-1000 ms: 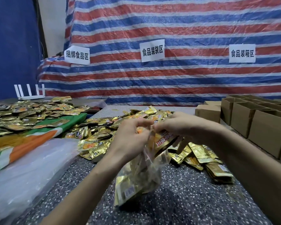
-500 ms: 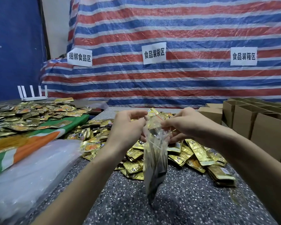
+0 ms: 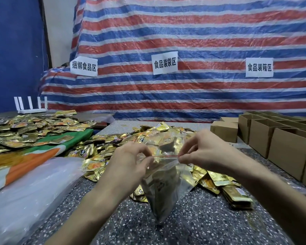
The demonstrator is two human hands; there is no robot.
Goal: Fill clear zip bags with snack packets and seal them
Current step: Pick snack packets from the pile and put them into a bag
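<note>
Head view: We hold a filled clear zip bag (image 3: 164, 188) over the speckled table (image 3: 193, 228). Our left hand (image 3: 129, 163) pinches 1 end of its red zip strip (image 3: 166, 156) and our right hand (image 3: 203, 152) pinches the other, with the strip taut between them. To seal it well, we judge it best to hold the strip level and press along its whole length, with no packet caught in the track. Loose gold snack packets (image 3: 102, 147) lie heaped just behind the bag. Open cardboard boxes (image 3: 288, 151) stand at right. A striped tarp (image 3: 184, 41) bearing 3 paper signs hangs behind.
</note>
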